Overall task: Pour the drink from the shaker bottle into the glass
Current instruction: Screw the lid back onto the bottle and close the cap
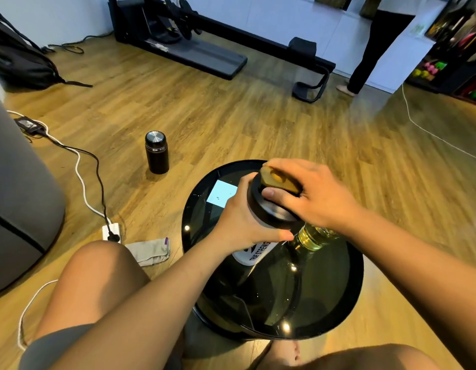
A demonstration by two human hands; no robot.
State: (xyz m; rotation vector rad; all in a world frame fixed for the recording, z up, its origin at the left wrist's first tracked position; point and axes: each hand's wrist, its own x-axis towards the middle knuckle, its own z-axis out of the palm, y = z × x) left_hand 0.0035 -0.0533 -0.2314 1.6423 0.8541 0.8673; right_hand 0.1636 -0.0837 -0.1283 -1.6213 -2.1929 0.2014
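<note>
The shaker bottle (254,252) stands upright on the round black glass table (346,284); its body is pale with black lettering and it carries a black lid (269,212) with a gold flip cap (278,178). My left hand (239,220) wraps around the bottle's upper body. My right hand (314,196) rests on top of the lid, fingers curled over the gold cap and thumb on the lid. The glass (315,236) stands just right of the bottle, partly hidden under my right wrist, showing a yellowish tint.
A black flask (156,152) stands on the wooden floor to the left. Cables, a power strip (112,232) and a grey cloth (151,251) lie at the left. A grey sofa edge is far left. Another person's legs (365,62) stand at the back right by exercise equipment.
</note>
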